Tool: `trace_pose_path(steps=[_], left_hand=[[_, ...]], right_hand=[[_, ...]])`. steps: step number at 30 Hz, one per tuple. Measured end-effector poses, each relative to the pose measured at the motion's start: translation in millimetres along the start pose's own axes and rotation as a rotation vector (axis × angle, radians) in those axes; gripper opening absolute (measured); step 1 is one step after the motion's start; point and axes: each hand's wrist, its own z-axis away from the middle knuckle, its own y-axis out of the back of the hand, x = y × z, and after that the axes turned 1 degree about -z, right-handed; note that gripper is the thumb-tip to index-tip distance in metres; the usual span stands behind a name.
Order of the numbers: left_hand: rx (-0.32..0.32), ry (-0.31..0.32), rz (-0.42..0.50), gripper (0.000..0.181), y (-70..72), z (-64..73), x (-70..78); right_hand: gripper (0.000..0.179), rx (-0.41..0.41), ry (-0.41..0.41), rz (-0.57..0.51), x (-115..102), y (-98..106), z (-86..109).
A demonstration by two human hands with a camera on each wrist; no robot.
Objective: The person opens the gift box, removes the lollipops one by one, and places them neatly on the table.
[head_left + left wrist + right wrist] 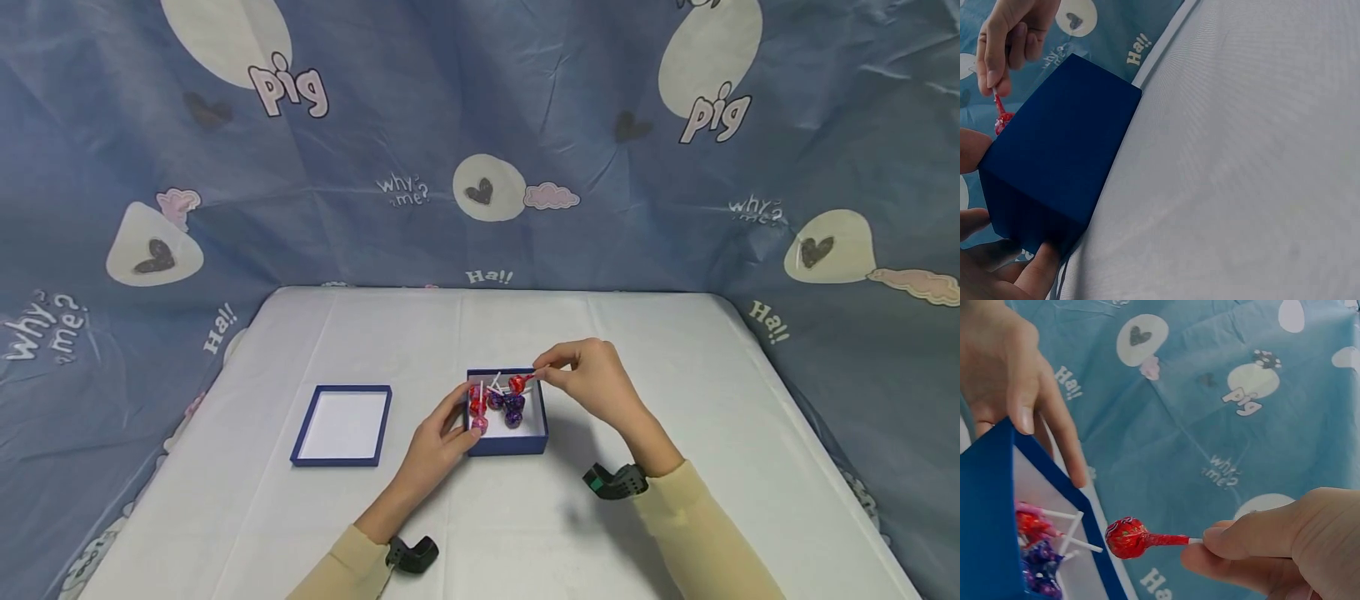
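On white cloth (525,525), left grip (438,433) holds box (507,447), right grip (592,379) pinches lollipop (1127,538).

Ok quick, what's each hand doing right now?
Left hand: gripping the side of the blue box.
Right hand: pinching a red lollipop.

Prob. a staged tabletop set-up, room type unclear: white-covered tbl (705,375) w/ printed blue cloth (450,100) behind & at sides.

Your box (507,447) sits on the desk (510,525), with lollipops (513,408) inside. The lid (343,423) lies well to its left. Your left hand (437,440) holds the box's left side. Your right hand (591,379) holds one lollipop (1127,538) near its back right corner. A cloth (420,108) hangs behind.
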Motion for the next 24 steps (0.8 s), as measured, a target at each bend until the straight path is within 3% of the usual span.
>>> trace_pose_path(steps=[5,12,24], left_hand=[[-0.001,-0.002,0.003,0.068,-0.3,0.1,1.0],[0.006,0.042,-0.014,0.068,-0.4,-0.6,0.2],[-0.002,0.022,0.036,0.07,-0.4,-1.1,0.4]], right_hand=[[0.007,0.02,-0.013,0.006,1.4,9.8,0.4],[0.008,0.045,-0.05,0.004,9.1,23.1,0.2],[0.005,0.066,-0.123,0.052,27.7,36.4,-1.3]])
